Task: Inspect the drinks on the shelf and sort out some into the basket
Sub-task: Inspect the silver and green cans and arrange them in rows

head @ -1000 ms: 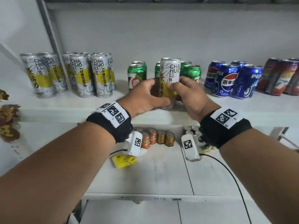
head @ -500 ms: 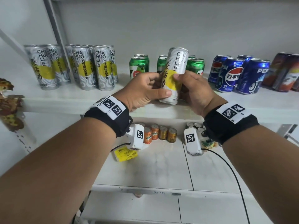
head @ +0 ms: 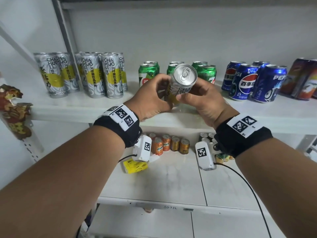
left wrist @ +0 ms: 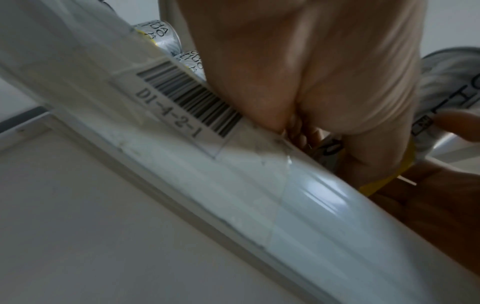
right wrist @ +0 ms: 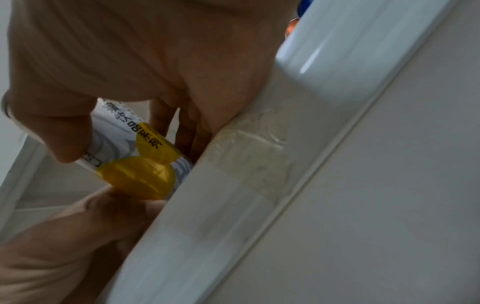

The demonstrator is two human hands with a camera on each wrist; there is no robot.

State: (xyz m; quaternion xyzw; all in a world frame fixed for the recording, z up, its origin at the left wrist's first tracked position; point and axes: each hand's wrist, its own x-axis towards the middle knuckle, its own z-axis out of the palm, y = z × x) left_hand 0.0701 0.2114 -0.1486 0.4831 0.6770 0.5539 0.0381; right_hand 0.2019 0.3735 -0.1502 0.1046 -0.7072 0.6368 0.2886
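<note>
Both hands hold one tall silver-and-yellow can (head: 181, 83) tipped toward me, its lid and pull tab facing the camera, above the front of the white shelf (head: 77, 109). My left hand (head: 154, 97) grips its left side and my right hand (head: 200, 98) grips its right side with the thumb across the front. The left wrist view shows the can's (left wrist: 446, 92) silver side past my palm. In the right wrist view my thumb and fingers (right wrist: 64, 131) curl round the can (right wrist: 135, 156). No basket is in view.
On the shelf stand several more silver-and-yellow cans (head: 92, 76) at left, green cans (head: 149, 73) behind my hands, blue Pepsi cans (head: 253, 81) and dark red cans (head: 301, 78) at right. The lower shelf holds small orange cans (head: 164, 143), a yellow pack (head: 135, 166) and a cable (head: 247, 184). A barcode label (left wrist: 187, 105) sits on the shelf edge.
The can stood upright on the shelf between my hands; it has been lifted and tilted top-first toward me, so its lid now faces the camera.
</note>
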